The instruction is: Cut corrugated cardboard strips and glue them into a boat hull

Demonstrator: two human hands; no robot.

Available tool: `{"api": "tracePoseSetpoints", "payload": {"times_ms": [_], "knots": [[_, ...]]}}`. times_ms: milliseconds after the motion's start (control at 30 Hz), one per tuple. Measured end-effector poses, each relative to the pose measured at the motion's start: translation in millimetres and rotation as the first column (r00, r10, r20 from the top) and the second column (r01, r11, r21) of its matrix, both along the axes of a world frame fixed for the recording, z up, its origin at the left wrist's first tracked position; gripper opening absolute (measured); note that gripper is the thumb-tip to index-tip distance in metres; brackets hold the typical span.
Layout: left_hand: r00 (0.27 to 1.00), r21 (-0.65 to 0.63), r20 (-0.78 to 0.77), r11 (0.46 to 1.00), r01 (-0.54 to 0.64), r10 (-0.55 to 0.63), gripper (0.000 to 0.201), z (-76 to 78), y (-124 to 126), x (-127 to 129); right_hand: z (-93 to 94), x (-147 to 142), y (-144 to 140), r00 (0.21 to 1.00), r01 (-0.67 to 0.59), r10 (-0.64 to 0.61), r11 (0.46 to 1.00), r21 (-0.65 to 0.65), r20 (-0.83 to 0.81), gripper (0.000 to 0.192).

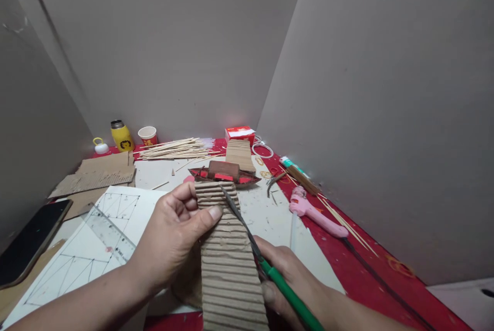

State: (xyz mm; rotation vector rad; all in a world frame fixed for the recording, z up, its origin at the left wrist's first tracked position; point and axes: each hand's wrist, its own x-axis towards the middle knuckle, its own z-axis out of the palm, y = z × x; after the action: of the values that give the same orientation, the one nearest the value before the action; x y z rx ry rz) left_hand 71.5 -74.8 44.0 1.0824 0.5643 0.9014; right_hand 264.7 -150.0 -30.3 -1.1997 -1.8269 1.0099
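My left hand [175,230] grips the upper left edge of a ribbed strip of corrugated cardboard [227,264], thumb pressed on its face. My right hand [287,282] holds a green-handled craft knife [270,269]. The blade lies against the strip's upper right edge, its tip near the top. Just beyond the strip sits a small dark red and brown model boat [224,172] on the white work sheet [270,218].
A pink glue gun [314,213], skewers [173,149], cardboard pieces [94,176], a clear ruler [108,236] on a paper drawing, a phone [31,241], a yellow bottle [122,136], a paper cup [147,135] and a red box [240,134] lie around. Walls close in on all sides.
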Motion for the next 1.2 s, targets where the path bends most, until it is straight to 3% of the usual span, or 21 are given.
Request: {"api": "tracePoseSetpoints", "payload": {"times_ms": [267, 533, 733, 1000, 1100, 1200], "knots": [[0.999, -0.021, 0.012, 0.999, 0.049, -0.049, 0.029, 0.7, 1.6, 0.5, -5.0, -5.9, -5.0, 0.994, 0.014, -0.013, 1.0, 0.007, -0.109, 0.049], [1.0, 0.01, 0.016, 1.0, 0.025, -0.026, 0.017, -2.3, 3.3, 4.0, -9.6, -8.4, 0.1, 0.998, 0.051, -0.051, 0.999, 0.001, -0.047, 0.039], [0.997, -0.055, 0.033, 0.995, 0.077, -0.076, 0.019, -12.9, 1.9, 6.5, -9.2, -10.7, -0.2, 0.993, 0.111, -0.112, 0.994, -0.019, -0.049, 0.031], [0.989, -0.134, 0.065, 0.981, 0.14, -0.132, 0.024, -12.8, 5.2, 8.7, -11.3, -14.0, -2.0, 0.984, 0.113, -0.124, 0.989, -0.092, -0.129, 0.034], [0.987, -0.127, 0.068, 0.98, 0.152, -0.144, 0.022, -8.5, 14.4, 5.9, -5.2, -11.0, 0.0, 0.965, 0.201, -0.213, 0.976, -0.089, -0.156, 0.039], [0.988, -0.097, -0.039, 0.985, 0.144, -0.149, 0.016, -2.2, 27.8, 0.1, 5.6, -3.4, 5.8, 0.91, 0.347, -0.359, 0.933, -0.096, -0.209, 0.043]]}}
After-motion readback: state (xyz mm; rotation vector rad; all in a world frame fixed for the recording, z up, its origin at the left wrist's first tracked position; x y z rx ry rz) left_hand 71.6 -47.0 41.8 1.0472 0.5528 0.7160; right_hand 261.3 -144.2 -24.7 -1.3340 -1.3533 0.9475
